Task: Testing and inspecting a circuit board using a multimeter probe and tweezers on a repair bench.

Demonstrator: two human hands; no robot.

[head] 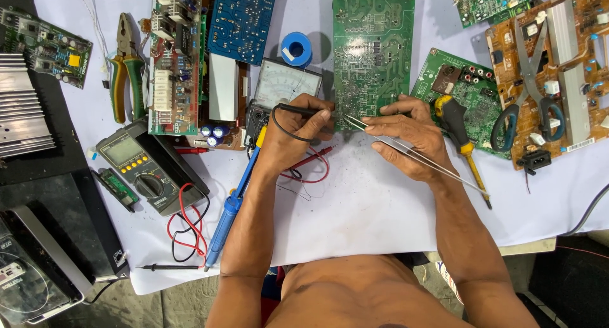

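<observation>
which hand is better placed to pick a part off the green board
Right, likely: the right hand holds tweezers with tips at the green board; the left hand holds a black probe.

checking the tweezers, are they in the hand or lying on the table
In the hand. The right hand pinches the tweezers, tips at the green circuit board.

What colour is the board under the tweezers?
Green board, in the head view; tweezers touch it.

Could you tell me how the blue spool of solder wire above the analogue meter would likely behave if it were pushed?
The blue round spool of solder wire seems to lie flat on the white cloth, so it would probably slide, not roll. It looks compact, likely heavy for its size.
</observation>
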